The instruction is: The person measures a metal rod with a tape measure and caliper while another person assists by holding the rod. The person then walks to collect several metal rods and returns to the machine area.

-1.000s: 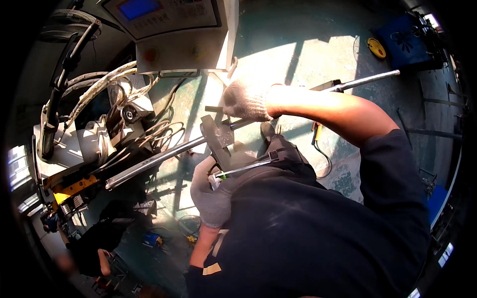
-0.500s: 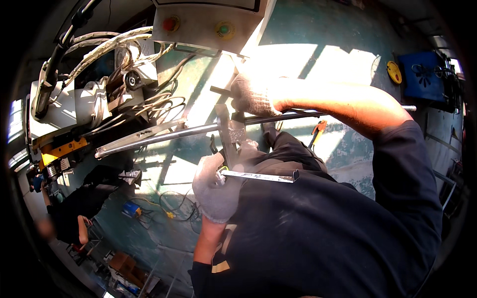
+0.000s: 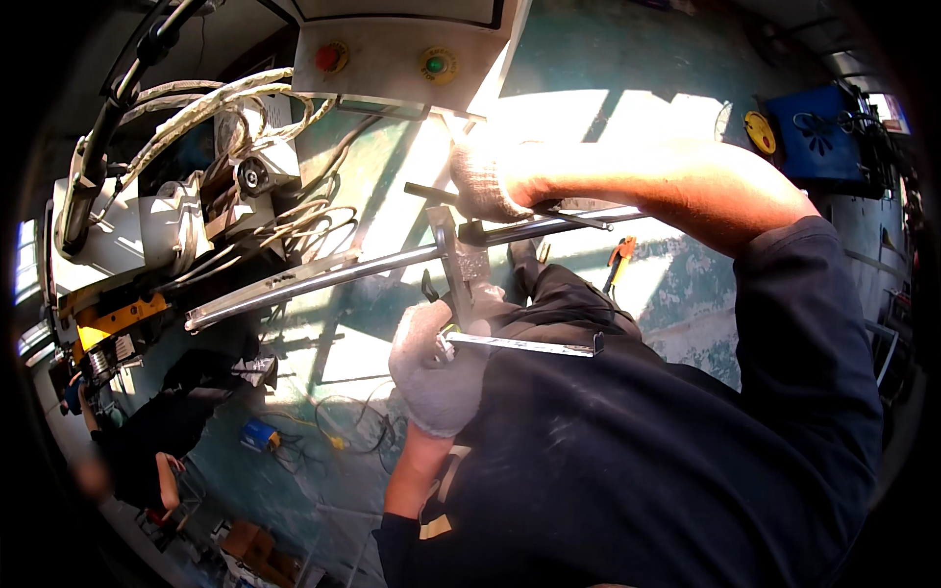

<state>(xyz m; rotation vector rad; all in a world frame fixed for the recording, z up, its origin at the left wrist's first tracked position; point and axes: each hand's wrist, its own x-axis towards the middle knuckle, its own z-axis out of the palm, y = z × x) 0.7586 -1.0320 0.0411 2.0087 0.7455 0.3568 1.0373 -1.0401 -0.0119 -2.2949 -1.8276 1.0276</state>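
Note:
My left hand, in a grey work glove, is closed round a tape measure whose case is mostly hidden in the palm. Its white blade sticks out to the right across my dark shirt, ending in a dark hook. The fingertips of this hand meet the lower end of a flat metal plate that crosses a long shiny rail. Just above the rail, my gloved right hand is wrapped round a thin dark metal bar, which shows on both sides of the fist. Glare washes out part of that glove.
A control box with red and green buttons stands ahead. Cables and machinery fill the left, with another person below. An orange-handled tool lies right of my legs. A blue machine is at far right.
My left hand and the tape measure have shifted slightly right. The bar in my right hand now shows past the wrist. The whole view has moved a little.

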